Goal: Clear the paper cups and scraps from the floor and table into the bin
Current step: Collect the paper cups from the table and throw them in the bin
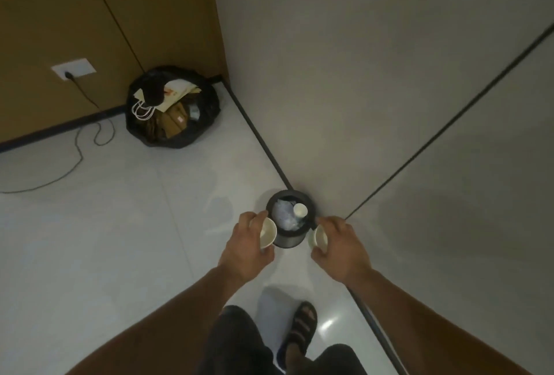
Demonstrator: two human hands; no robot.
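Note:
A small round bin [288,241] with a dark rim stands on the floor against the grey wall. Inside it lie crumpled scraps [283,215] and one white paper cup [300,210]. My left hand [248,244] grips a white paper cup [267,233] just left of the bin's rim, its mouth facing me. My right hand [337,244] grips another white paper cup [318,238] just right of the rim. Both cups hang above the floor beside the bin, one on each side.
A large black rubbish bag [207,108] full of cardboard and paper bags sits in the far corner. A cable [78,147] runs from a wall socket [74,68] across the white tiled floor. My sandalled foot [302,326] stands near the wall's base.

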